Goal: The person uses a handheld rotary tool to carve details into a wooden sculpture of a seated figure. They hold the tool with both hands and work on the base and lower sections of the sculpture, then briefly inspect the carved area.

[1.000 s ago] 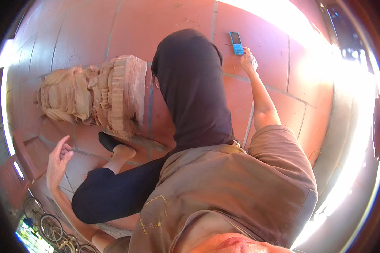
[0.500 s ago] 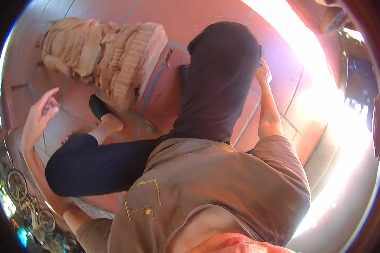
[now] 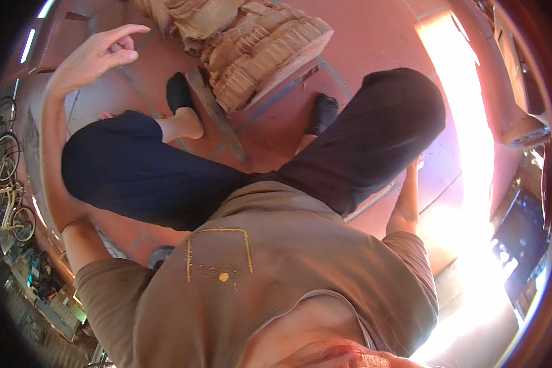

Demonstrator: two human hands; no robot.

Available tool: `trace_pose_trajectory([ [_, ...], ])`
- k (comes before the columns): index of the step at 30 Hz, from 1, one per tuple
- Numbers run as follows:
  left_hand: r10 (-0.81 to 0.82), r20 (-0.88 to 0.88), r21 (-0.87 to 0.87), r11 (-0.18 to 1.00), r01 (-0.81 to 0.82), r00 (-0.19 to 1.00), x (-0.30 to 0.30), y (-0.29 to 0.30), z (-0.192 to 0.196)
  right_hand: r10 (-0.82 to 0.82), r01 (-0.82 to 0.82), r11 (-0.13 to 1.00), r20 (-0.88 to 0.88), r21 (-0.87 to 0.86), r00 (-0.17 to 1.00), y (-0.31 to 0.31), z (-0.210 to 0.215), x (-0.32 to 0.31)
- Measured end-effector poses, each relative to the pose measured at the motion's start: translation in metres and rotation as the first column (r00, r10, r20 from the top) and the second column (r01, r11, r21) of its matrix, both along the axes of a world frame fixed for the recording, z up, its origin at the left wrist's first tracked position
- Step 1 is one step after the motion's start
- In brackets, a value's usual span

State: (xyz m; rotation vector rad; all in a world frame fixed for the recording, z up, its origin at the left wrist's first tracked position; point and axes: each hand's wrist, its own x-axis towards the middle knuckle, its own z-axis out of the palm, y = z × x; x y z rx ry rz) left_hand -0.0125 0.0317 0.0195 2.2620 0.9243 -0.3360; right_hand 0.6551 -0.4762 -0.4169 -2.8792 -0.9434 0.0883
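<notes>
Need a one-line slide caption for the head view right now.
Seated person on red tiled floor, left hand raised empty near a carved wooden piece, right hand down behind the right knee.

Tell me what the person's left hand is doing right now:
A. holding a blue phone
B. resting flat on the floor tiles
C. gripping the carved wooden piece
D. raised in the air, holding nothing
D: the left hand is lifted above the red tiled floor with its fingers loosely curled and nothing in them, clear of the carved wooden piece.
</notes>
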Motion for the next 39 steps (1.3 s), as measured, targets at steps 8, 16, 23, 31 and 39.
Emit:
trace_pose_trajectory([
  [8, -0.057, -0.091, 0.064, 0.996, 0.063, 0.994, 0.026, -0.002, 0.018, 0.163, -0.163, 0.987, 0.048, -0.004, 0.985, -0.043, 0.001, 0.039],
  [16, -0.062, 0.022, 0.032, 0.998, 0.062, 0.998, -0.014, 0.013, -0.006, -0.138, 0.122, 0.974, -0.076, -0.189, 0.987, 0.03, 0.058, -0.025],
  [23, 0.054, -0.017, 0.037, 0.998, -0.054, 0.998, -0.016, 0.002, -0.005, -0.354, 0.368, 0.929, -0.203, 0.037, 0.913, 0.005, 0.063, -0.032],
  [31, 0.074, -0.021, 0.063, 0.995, -0.073, 0.997, -0.015, 0.001, 0.001, -0.335, 0.346, 0.938, -0.229, 0.012, 0.914, 0.01, 0.064, -0.03],
  [39, 0.072, -0.036, 0.043, 0.997, -0.07, 0.997, -0.023, 0.003, 0.0, -0.296, 0.315, 0.948, -0.233, 0.051, 0.927, 0.015, 0.073, -0.021],
])
